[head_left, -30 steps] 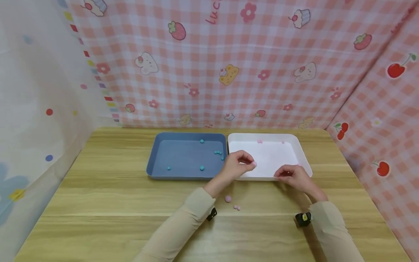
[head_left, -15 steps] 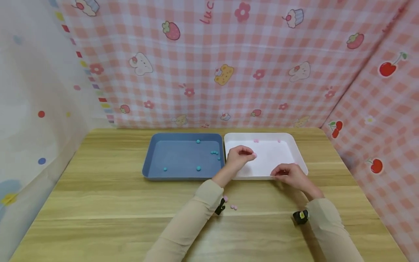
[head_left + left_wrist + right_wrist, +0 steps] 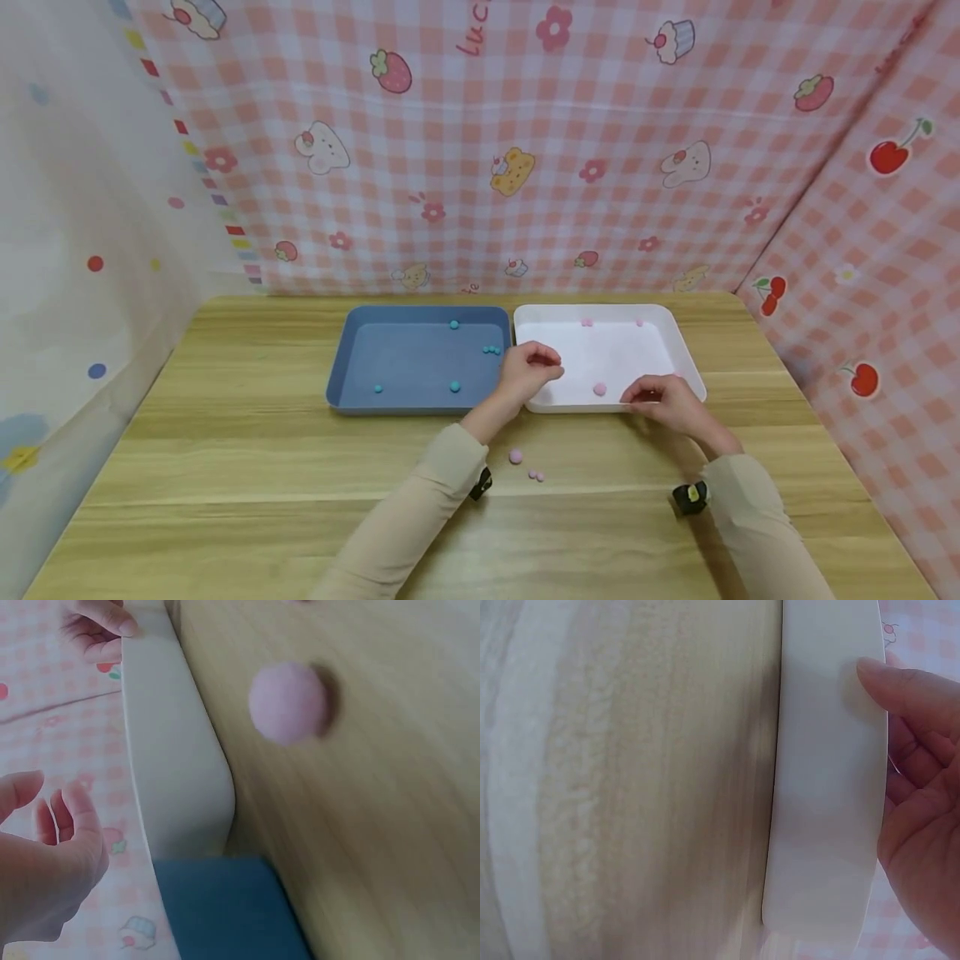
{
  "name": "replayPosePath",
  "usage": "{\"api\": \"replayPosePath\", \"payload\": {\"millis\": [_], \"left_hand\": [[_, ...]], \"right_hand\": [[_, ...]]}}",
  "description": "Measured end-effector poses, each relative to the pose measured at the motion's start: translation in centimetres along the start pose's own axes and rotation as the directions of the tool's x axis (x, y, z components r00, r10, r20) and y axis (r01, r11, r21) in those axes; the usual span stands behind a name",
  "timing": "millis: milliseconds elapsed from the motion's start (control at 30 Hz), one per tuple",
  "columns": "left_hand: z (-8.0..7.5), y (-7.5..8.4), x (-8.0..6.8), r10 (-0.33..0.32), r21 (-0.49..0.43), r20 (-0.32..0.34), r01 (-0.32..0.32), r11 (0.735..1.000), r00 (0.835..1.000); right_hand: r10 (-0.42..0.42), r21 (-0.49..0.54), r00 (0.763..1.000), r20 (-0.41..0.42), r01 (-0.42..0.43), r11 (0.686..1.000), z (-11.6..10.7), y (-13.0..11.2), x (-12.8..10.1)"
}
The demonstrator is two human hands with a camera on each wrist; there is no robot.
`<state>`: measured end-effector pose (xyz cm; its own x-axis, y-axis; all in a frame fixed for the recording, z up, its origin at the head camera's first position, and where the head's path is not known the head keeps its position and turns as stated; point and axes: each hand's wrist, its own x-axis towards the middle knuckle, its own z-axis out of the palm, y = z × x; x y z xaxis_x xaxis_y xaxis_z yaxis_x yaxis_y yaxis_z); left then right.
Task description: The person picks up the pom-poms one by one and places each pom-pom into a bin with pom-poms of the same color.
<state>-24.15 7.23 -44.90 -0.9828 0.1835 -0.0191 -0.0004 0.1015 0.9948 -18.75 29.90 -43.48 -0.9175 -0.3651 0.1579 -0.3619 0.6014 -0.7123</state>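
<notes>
My left hand [image 3: 527, 371] is over the seam between the blue-grey tray [image 3: 397, 402] and the white tray [image 3: 551, 407]. In the left wrist view its thumb and fingers are apart, with nothing between them. A pink ball [image 3: 600, 389] lies in the white tray near its front wall. My right hand [image 3: 663, 400] pinches that front wall, thumb outside and fingers inside, as the right wrist view shows. On the table before the trays lie a larger pink ball [image 3: 515, 457] and a small joined pink pair [image 3: 536, 476].
Several teal balls lie in the blue-grey tray, among them a larger teal ball [image 3: 454, 387] and a joined teal row [image 3: 491, 350]. Small pink pieces [image 3: 587, 322] lie at the white tray's back. A checked cloth [image 3: 480, 167] hangs behind the wooden table [image 3: 262, 467].
My left hand carried a pink ball over the white tray, let it go there, and has drawn back to the left. My right hand keeps its grip on the tray wall.
</notes>
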Motion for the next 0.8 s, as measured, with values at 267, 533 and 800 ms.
{"api": "replayPosePath", "payload": {"millis": [267, 533, 800], "left_hand": [[-2.7, -0.3, -2.7, 0.011, 0.017, 0.093, -0.012, 1.000, 0.996], [-3.9, -1.1, -4.9, 0.016, 0.081, 0.200, -0.033, 0.996, 0.980], [-4.4, -2.2, -6.1, 0.015, 0.149, 0.255, -0.054, 0.987, 0.967]], "right_hand": [[-0.042, -0.017, 0.999, -0.028, 0.042, 0.999, 0.4, 1.2, 0.1], [-0.027, -0.018, 0.999, -0.029, 0.026, 1.000, 0.8, 4.2, 0.1], [-0.025, -0.013, 0.999, -0.030, 0.025, 1.000, 0.8, 4.1, 0.1]]}}
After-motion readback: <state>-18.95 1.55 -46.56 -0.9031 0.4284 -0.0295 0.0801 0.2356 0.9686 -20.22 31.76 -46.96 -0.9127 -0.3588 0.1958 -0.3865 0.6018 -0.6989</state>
